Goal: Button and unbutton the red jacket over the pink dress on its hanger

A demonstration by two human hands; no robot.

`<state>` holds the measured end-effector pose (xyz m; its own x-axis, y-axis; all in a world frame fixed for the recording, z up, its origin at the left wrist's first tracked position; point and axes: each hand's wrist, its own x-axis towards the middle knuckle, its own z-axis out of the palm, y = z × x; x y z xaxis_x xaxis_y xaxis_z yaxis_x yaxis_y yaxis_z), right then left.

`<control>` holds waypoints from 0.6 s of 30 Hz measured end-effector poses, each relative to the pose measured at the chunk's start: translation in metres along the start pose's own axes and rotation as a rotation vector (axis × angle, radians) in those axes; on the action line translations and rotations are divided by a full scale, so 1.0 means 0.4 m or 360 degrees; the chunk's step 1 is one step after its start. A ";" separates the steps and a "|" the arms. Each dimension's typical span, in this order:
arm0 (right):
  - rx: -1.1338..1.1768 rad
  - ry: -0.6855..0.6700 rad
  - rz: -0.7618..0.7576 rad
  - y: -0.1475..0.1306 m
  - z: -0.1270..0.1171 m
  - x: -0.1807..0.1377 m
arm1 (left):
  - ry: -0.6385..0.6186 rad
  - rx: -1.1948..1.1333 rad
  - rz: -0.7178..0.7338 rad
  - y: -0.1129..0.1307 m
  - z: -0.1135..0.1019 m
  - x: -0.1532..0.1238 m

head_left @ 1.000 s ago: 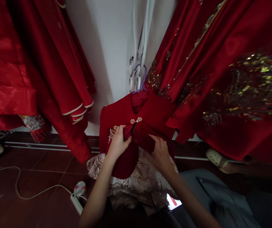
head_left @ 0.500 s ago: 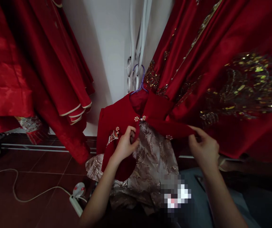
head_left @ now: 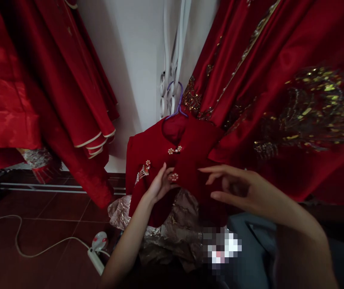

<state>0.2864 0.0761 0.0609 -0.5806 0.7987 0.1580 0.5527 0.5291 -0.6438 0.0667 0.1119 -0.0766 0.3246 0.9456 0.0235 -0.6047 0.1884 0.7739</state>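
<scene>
Flowers of pale beads (head_left: 175, 150) meet on the mid-frame red cloth garment (head_left: 200, 138), the lower bead flower (head_left: 175, 176) perhaps unfastened, left hand (head_left: 159, 187) at it, grip unclear, right hand (head_left: 251, 190) apart, fingers parted.

At mid-frame you have one bare left hand (head_left: 160, 185), one bare right hand (head_left: 248, 188), one red cloth jacket (head_left: 148, 146), one purple hanger (head_left: 179, 108), one beaded brooch (head_left: 143, 171); lower left, one long white power strip (head_left: 96, 260).

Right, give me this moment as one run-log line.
Left hand: by lower beaded flower of red jacket, grip unclear; Right hand: thumb and fingers apart, near jacket front; Jacket: on purple hanger, upper flower clasp fastened
</scene>
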 end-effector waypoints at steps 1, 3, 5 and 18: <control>0.0036 -0.0010 -0.0010 -0.008 0.001 -0.004 | 0.0034 -0.0056 -0.0005 0.001 0.005 -0.005; 0.0121 0.0017 -0.0016 -0.021 0.006 -0.007 | 0.0174 -0.0059 0.0044 0.002 0.008 -0.010; 0.0190 0.0057 0.0002 -0.026 0.019 0.001 | 0.0309 0.0045 0.0136 0.008 0.004 -0.014; 0.0459 0.0532 0.0005 0.064 0.355 0.228 | 0.0853 0.1000 0.0786 0.069 -0.043 -0.072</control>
<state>0.1628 0.1217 -0.0474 -0.3278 0.8740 0.3586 0.3370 0.4628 -0.8199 0.0283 0.0943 -0.0668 -0.3322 0.9050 0.2659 -0.0335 -0.2930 0.9555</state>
